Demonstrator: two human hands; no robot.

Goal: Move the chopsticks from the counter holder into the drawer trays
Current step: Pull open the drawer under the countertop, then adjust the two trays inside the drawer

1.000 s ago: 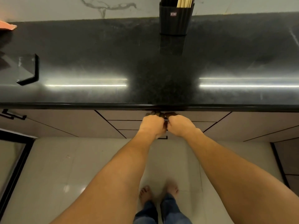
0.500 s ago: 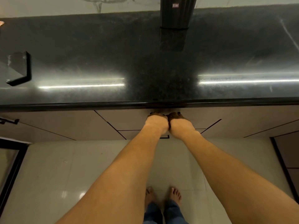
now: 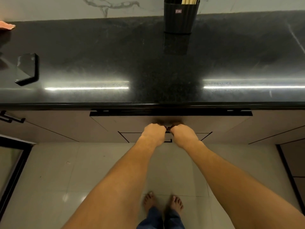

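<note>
Drawer (image 3: 170, 113) now cracked open vs 0.5 s ago. Left hand (image 3: 153, 132) + right hand (image 3: 184, 133) both fisted on handle (fingers hidden). Pull straight, even, toward self; chopsticks (image 3: 189, 0) wait in holder (image 3: 180, 17) on far tabletop (image 3: 115, 55).

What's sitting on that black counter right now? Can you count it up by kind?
Chopstick holder, black, with pale chopsticks sticking out (too cropped to count): 1
Phone, dark, lying flat: 1
Pink thing at the far left edge, cut off: 1
Total: 3
</note>
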